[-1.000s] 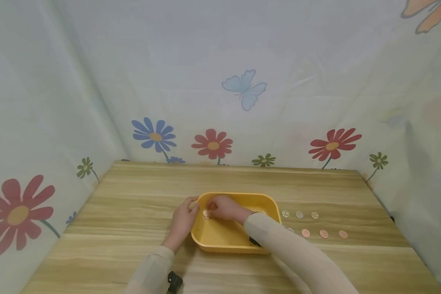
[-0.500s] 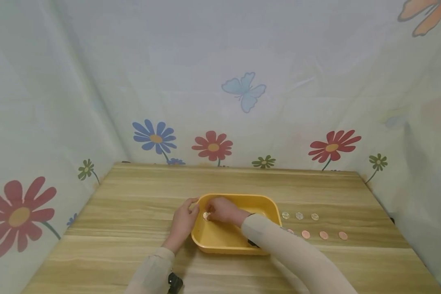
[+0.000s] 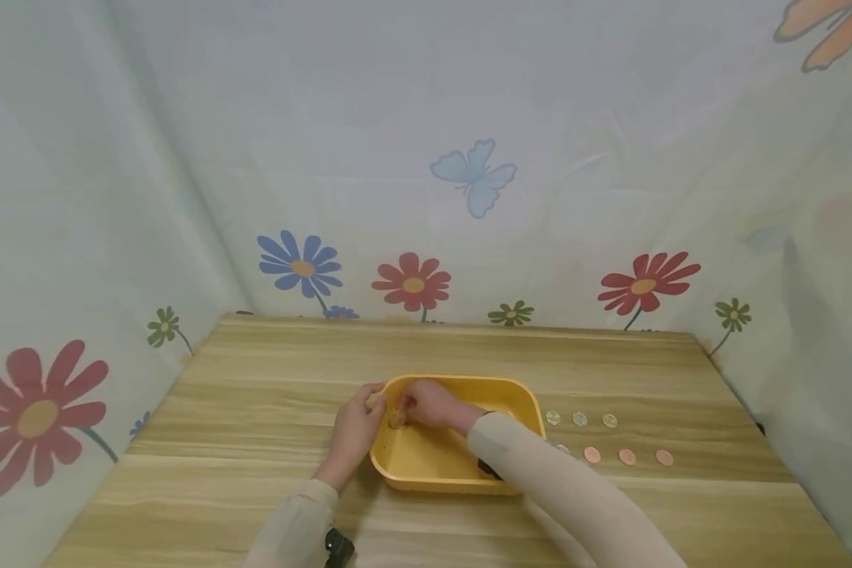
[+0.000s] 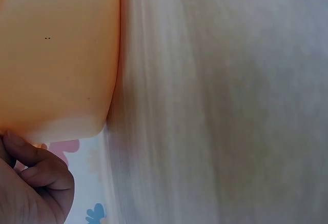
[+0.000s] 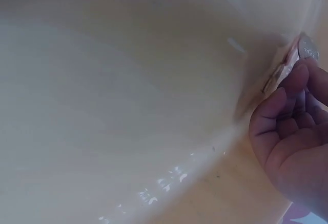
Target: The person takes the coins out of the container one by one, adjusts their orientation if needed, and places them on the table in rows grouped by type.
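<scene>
In the head view my left hand [image 3: 355, 430] holds the left end of a yellow plastic tub [image 3: 461, 483], with its thumb near the rim. The left wrist view shows that hand's bent fingers against the tub's orange-looking wall [image 4: 61, 70]. Inside the tub, near its left end, my right hand [image 3: 429, 402] pinches a coin [image 5: 307, 48] between thumb and fingertips, its silvery face showing in the right wrist view. Beside those fingertips lies something with thin, coin-like edges [image 5: 277, 75], partly hidden by the hand.
Right of the tub, a row of silvery and gold-looking coins [image 3: 580, 420] lies on the wooden table [image 3: 270, 394]. Nearer the front is a row of copper coins [image 3: 627, 457], the leftmost partly hidden by the tub. A flower-printed curtain [image 3: 554, 197] surrounds the table.
The coin at my right fingertips has turned, so its bright face shows less in the head view. The left hand and the tub stay in place.
</scene>
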Demonstrator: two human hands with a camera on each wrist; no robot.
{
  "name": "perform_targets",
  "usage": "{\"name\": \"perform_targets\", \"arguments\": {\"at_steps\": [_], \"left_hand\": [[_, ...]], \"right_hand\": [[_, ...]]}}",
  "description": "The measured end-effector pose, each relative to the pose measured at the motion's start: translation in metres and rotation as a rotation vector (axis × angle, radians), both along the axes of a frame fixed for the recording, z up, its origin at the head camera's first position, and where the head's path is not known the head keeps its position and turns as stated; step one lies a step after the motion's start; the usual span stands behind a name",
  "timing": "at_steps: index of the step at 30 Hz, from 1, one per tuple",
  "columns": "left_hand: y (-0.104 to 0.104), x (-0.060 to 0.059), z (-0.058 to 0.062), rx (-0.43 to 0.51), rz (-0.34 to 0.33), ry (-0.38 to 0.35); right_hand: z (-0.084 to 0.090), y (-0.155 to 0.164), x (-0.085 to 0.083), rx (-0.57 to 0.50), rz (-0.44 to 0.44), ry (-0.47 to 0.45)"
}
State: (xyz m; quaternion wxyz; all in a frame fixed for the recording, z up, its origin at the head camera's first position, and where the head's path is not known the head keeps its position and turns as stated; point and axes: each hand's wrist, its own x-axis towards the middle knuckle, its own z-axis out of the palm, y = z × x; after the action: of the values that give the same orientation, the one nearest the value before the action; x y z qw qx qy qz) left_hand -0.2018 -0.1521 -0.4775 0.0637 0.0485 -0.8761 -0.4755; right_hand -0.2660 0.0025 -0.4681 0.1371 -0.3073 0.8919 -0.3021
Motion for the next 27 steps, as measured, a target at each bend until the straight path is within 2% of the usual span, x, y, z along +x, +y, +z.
{"name": "perform_targets", "arguments": {"at_steps": [13, 27], "left_hand": [[0.000, -0.001, -0.001, -0.015, 0.003, -0.019], [0.000, -0.002, -0.002, -0.009, 0.016, -0.028]], "right_hand": [[0.018, 0.009, -0.003, 0.076, 0.031, 0.003], [0.054, 0.038, 0.000, 0.064, 0.083, -0.031]]}}
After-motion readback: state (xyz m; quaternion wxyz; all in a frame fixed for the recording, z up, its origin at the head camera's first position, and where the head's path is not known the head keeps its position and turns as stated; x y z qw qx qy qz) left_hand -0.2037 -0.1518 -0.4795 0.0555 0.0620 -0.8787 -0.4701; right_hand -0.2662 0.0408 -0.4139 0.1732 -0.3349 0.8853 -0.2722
